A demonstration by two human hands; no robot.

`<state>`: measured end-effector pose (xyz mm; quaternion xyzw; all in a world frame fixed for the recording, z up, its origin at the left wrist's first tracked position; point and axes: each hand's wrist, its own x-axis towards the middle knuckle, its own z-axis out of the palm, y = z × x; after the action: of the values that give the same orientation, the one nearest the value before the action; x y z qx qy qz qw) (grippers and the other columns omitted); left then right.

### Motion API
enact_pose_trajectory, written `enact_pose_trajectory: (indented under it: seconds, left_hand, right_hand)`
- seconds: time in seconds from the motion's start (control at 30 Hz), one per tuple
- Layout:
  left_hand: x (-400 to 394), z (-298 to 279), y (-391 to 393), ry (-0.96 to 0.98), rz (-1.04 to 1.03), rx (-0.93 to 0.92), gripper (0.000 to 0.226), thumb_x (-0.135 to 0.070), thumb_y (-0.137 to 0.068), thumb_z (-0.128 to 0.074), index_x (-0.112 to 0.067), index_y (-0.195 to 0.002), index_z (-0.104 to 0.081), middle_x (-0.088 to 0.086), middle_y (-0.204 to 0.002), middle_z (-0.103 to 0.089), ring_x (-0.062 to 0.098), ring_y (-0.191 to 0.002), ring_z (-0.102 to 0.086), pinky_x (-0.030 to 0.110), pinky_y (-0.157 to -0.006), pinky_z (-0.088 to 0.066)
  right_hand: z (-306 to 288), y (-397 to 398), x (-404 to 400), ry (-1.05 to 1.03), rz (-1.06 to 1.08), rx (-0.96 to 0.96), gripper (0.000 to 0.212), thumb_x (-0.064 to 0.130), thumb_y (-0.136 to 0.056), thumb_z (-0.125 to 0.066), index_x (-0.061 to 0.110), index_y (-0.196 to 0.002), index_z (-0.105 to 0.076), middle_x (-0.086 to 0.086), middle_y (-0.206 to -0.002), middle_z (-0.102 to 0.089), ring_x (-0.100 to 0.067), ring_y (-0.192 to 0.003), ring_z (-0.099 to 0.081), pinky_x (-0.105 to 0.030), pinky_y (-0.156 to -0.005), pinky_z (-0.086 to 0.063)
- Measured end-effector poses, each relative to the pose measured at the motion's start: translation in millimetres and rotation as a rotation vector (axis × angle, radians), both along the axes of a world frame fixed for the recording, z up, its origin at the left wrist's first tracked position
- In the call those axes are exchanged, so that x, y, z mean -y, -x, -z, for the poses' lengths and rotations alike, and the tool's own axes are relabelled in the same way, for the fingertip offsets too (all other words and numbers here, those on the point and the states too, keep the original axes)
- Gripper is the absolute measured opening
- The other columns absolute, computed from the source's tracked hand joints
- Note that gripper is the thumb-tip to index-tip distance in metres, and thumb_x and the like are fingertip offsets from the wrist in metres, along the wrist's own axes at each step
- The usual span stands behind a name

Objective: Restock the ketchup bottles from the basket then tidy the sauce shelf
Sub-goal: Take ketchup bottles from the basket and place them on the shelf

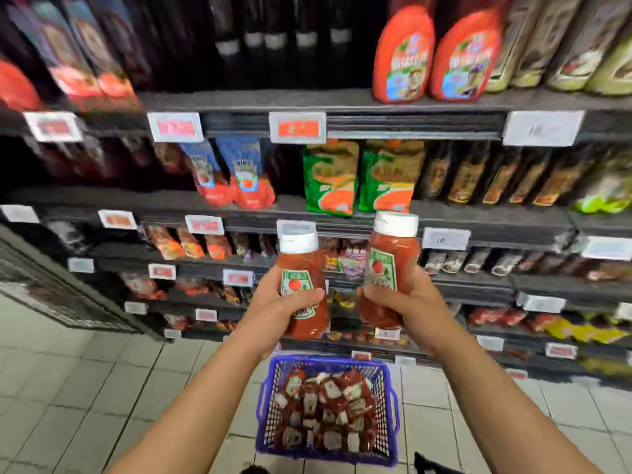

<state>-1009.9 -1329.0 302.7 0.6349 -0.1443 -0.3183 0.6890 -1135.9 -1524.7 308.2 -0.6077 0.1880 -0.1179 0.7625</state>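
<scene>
Sauce shelves filling the bkgd. I'm gripping 2 ketchup bottles: left hand wrapping 1, right hand wrapping the other, both upright w/ white caps, above the blue basket sitting on floor tiles, packed w/ more bottles.

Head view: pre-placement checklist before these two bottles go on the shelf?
1. Left hand grips a red plastic ketchup bottle with white cap: ok.
2. Right hand grips the second red ketchup bottle: ok.
3. Both caps on, bottles upright: ok.
4. Free matching slot on the dark sauce shelf: cannot tell, blurred.
5. Blue plastic mesh basket on the floor still holds bottles: ok.
</scene>
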Motion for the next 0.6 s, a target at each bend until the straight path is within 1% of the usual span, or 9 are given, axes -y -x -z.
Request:
enact_pose_trajectory:
  seconds: [0.07, 0.1, 0.17, 0.2, 0.27, 0.33, 0.43, 0.53, 0.6]
  left_hand:
    - [10, -23, -10, 0.044, 0.011, 0.05, 0.043, -0.03, -0.06, -0.088, -0.034, -0.1, -0.071, 0.007, -0.095, -0.076, 0.023, -0.086, -0.072, 0.037, -0.074, -0.058]
    - [15, -33, -17, 0.069, 0.021, 0.074, 0.043, -0.029, -0.062, -0.087, -0.033, -0.102, -0.071, 0.006, -0.096, -0.075, 0.022, -0.086, -0.072, 0.035, -0.074, -0.058]
    - [24, -52, -34, 0.113, 0.028, 0.116, 0.044, -0.029, -0.063, -0.088, -0.03, -0.104, -0.071, 0.008, -0.098, -0.075, 0.023, -0.087, -0.072, 0.033, -0.074, -0.057]
    - [27, -61, -43, 0.127, 0.03, 0.135, 0.044, -0.03, -0.063, -0.088, -0.031, -0.103, -0.07, 0.009, -0.098, -0.075, 0.023, -0.087, -0.072, 0.032, -0.073, -0.057]
    - [33, -77, -65, 0.15, 0.036, 0.155, 0.042, -0.032, -0.063, -0.088, -0.035, -0.102, -0.07, 0.007, -0.1, -0.076, 0.024, -0.09, -0.074, 0.032, -0.073, -0.058]
    - [34, -90, -88, 0.187, 0.051, 0.155, 0.042, -0.029, -0.065, -0.087, -0.035, -0.103, -0.07, 0.008, -0.101, -0.076, 0.026, -0.091, -0.074, 0.035, -0.073, -0.058]
    - [30, -109, -123, 0.205, 0.083, 0.171, 0.04, -0.03, -0.065, -0.087, -0.034, -0.101, -0.07, 0.007, -0.099, -0.076, 0.024, -0.09, -0.074, 0.035, -0.071, -0.058]
    - [23, -125, -153, 0.198, 0.119, 0.191, 0.038, -0.033, -0.064, -0.085, -0.036, -0.099, -0.071, 0.004, -0.098, -0.076, 0.023, -0.091, -0.074, 0.031, -0.071, -0.058]
    - [20, -137, -170, 0.228, 0.137, 0.191, 0.04, -0.031, -0.065, -0.085, -0.033, -0.102, -0.071, 0.008, -0.1, -0.075, 0.027, -0.092, -0.074, 0.035, -0.074, -0.059]
  right_hand:
    - [-24, -9, 8, 0.041, 0.004, 0.029, 0.066, 0.04, -0.056, -0.095, 0.025, -0.114, -0.066, -0.008, -0.103, -0.075, -0.025, -0.095, -0.072, -0.037, -0.079, -0.057]
    - [-35, -14, 10, 0.056, 0.013, 0.037, 0.068, 0.041, -0.055, -0.095, 0.023, -0.114, -0.065, -0.011, -0.103, -0.075, -0.028, -0.094, -0.072, -0.044, -0.08, -0.057]
    - [-54, -28, 13, 0.081, 0.024, 0.066, 0.066, 0.034, -0.059, -0.093, 0.021, -0.117, -0.064, -0.022, -0.106, -0.072, -0.041, -0.093, -0.07, -0.062, -0.083, -0.053]
    - [-63, -36, 13, 0.097, 0.025, 0.079, 0.066, 0.032, -0.061, -0.091, 0.021, -0.119, -0.063, -0.025, -0.107, -0.071, -0.047, -0.095, -0.068, -0.065, -0.085, -0.052]
    - [-79, -52, 12, 0.121, 0.017, 0.093, 0.063, 0.031, -0.064, -0.09, 0.019, -0.12, -0.064, -0.024, -0.106, -0.072, -0.044, -0.097, -0.069, -0.063, -0.087, -0.056]
    - [-92, -69, 8, 0.131, 0.019, 0.11, 0.06, 0.031, -0.066, -0.09, 0.016, -0.119, -0.066, -0.022, -0.105, -0.073, -0.037, -0.095, -0.071, -0.055, -0.083, -0.059]
    - [-107, -95, 0, 0.106, 0.049, 0.132, 0.072, 0.035, -0.062, -0.094, 0.005, -0.119, -0.063, -0.029, -0.102, -0.07, -0.038, -0.088, -0.068, -0.048, -0.077, -0.054]
    - [-117, -121, -6, 0.082, 0.054, 0.159, 0.066, 0.022, -0.067, -0.088, 0.002, -0.122, -0.058, -0.028, -0.102, -0.071, -0.037, -0.086, -0.068, -0.044, -0.073, -0.056]
    - [-124, -134, -9, 0.056, 0.077, 0.193, 0.056, 0.013, -0.07, -0.081, 0.005, -0.121, -0.062, -0.027, -0.101, -0.072, -0.034, -0.087, -0.071, -0.04, -0.071, -0.058]
